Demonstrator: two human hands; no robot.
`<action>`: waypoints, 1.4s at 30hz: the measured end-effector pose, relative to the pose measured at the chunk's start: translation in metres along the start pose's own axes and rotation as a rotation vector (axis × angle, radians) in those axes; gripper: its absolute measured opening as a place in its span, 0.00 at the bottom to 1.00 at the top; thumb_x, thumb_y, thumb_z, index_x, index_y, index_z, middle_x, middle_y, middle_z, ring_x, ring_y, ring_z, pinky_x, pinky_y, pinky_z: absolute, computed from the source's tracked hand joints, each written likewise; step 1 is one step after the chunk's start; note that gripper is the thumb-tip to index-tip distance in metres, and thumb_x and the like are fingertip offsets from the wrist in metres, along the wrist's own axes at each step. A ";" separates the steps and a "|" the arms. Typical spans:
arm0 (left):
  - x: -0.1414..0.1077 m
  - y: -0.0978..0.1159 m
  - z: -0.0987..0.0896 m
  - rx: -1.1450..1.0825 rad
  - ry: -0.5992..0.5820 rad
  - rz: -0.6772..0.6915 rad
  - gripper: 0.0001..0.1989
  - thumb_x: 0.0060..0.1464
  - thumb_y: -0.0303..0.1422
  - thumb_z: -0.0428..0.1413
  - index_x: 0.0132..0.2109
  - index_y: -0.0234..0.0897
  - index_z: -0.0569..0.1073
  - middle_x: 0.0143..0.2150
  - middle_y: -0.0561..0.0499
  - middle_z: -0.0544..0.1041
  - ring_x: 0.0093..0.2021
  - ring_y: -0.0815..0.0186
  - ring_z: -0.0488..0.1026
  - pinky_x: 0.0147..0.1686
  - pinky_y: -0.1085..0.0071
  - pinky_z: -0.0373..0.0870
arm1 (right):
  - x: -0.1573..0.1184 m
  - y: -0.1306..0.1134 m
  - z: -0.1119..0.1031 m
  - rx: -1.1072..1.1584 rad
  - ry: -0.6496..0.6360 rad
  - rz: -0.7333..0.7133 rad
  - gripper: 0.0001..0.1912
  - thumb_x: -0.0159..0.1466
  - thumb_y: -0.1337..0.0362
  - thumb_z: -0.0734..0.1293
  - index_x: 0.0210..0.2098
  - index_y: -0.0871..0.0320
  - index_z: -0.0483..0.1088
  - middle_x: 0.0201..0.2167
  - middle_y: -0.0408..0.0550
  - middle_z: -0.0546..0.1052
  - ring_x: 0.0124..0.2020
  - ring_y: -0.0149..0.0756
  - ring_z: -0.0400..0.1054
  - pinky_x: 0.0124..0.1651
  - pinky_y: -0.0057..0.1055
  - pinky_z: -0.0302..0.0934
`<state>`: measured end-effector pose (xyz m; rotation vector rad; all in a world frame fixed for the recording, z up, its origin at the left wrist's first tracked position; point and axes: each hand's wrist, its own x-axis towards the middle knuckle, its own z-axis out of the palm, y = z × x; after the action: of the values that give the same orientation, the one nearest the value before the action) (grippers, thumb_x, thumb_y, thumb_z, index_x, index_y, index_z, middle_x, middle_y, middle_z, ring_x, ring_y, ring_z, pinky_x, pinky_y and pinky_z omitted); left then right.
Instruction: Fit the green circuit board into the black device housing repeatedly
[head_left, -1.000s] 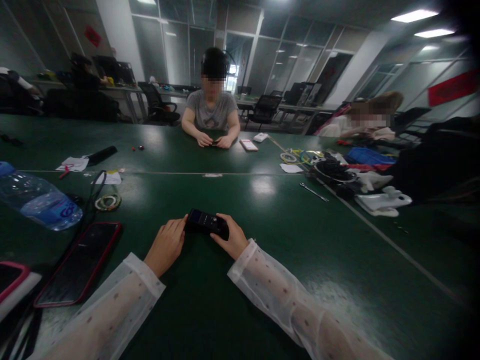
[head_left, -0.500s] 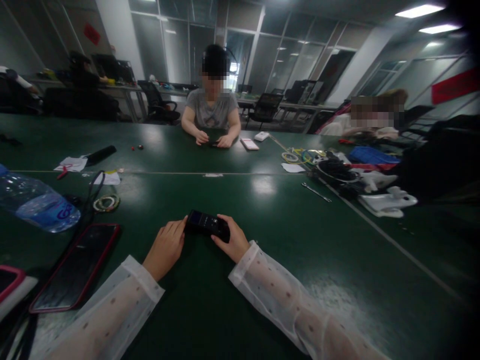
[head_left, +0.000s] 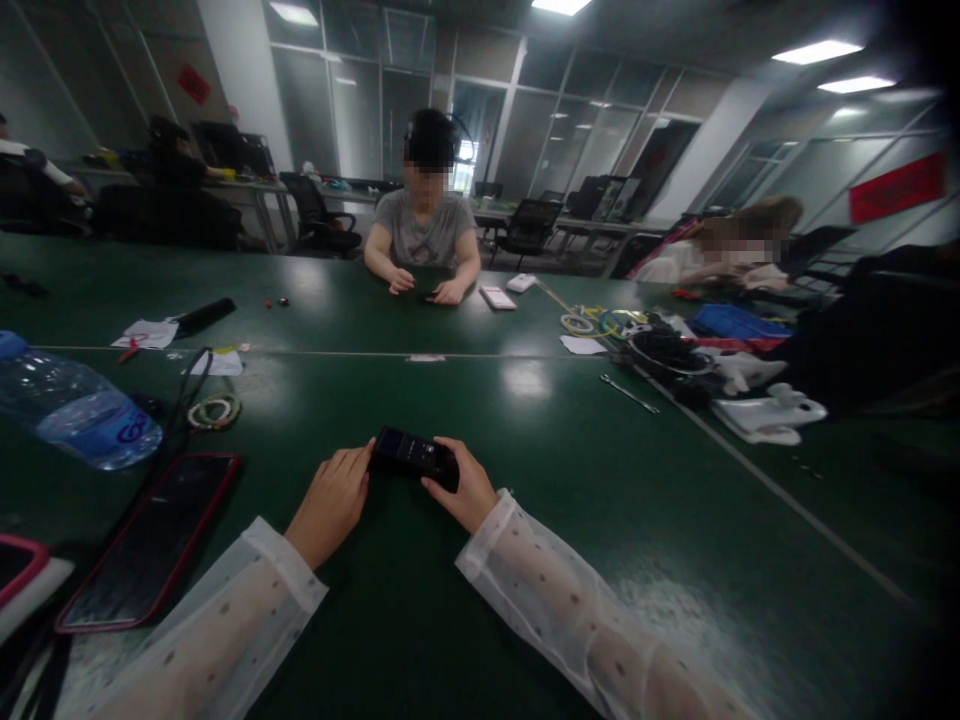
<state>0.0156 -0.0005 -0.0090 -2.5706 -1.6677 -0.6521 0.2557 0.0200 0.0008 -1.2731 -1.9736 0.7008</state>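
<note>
Fingers (head_left: 456,450) of the right hand (head_left: 471,488) pinch the right end of a small black device (head_left: 405,451); those of the left hand (head_left: 330,502) lie close together, touching its left end, though whether they grip it cannot be told. With the device as clock centre, a broad green desk (head_left: 405,630) stretches all around. At twelve o'clock, across it, sits a person in grey (head_left: 425,230). Heaped cables (head_left: 664,352) are at two, a clear plastic bottle (head_left: 90,405) at nine, a red-edged phone (head_left: 154,545) between eight and nine, and a slim metal wrench (head_left: 628,394) between two and three.
</note>
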 end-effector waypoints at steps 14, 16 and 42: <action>0.000 0.000 0.000 0.021 -0.005 0.012 0.22 0.62 0.27 0.43 0.63 0.31 0.57 0.53 0.39 0.70 0.51 0.55 0.67 0.47 0.59 0.66 | 0.002 0.005 0.004 0.002 0.021 0.006 0.30 0.56 0.64 0.72 0.56 0.54 0.58 0.51 0.51 0.71 0.53 0.43 0.67 0.56 0.46 0.63; 0.000 0.000 0.000 0.015 -0.002 0.008 0.22 0.62 0.27 0.43 0.63 0.31 0.57 0.53 0.40 0.70 0.51 0.56 0.67 0.46 0.59 0.66 | 0.001 0.005 0.004 0.004 0.017 0.007 0.30 0.56 0.64 0.72 0.55 0.54 0.58 0.51 0.51 0.71 0.53 0.43 0.68 0.56 0.46 0.63; 0.000 0.000 0.000 -0.002 -0.009 0.002 0.22 0.63 0.27 0.43 0.63 0.31 0.57 0.53 0.39 0.70 0.51 0.56 0.67 0.46 0.59 0.66 | 0.002 0.003 0.003 -0.005 0.021 0.004 0.29 0.56 0.64 0.72 0.54 0.54 0.60 0.49 0.51 0.71 0.51 0.42 0.69 0.55 0.45 0.64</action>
<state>0.0151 -0.0004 -0.0087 -2.5803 -1.6673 -0.6428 0.2543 0.0224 -0.0025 -1.2830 -1.9570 0.6827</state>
